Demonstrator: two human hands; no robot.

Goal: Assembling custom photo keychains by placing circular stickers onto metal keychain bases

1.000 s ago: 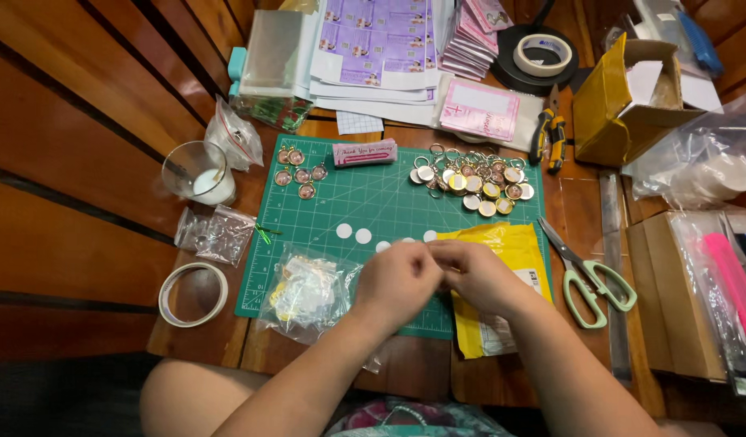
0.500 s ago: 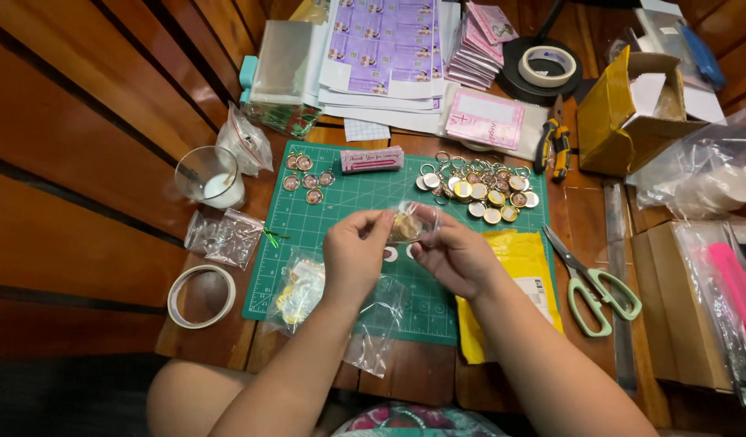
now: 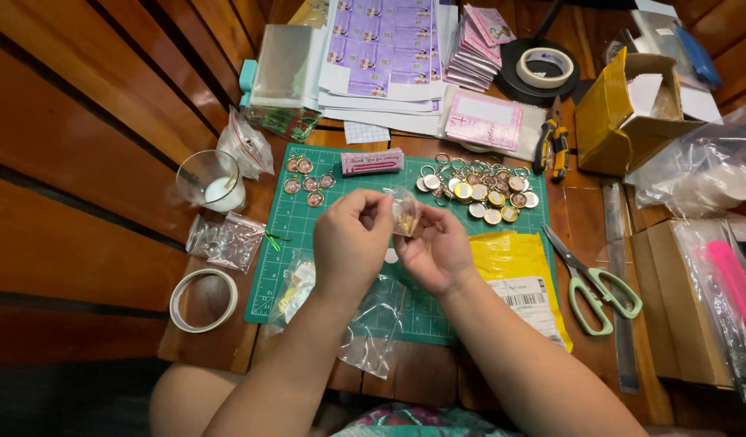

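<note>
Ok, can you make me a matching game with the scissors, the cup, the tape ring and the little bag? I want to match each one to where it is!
Things:
1. scissors
2. cup
3. tape ring
4. little bag

Places:
A. held between both hands
B. right of the yellow packet
C. at the table's near left corner
D. left of the green mat, beside the small clear bags

Pairs: 1-B, 2-D, 3-C, 4-A
</note>
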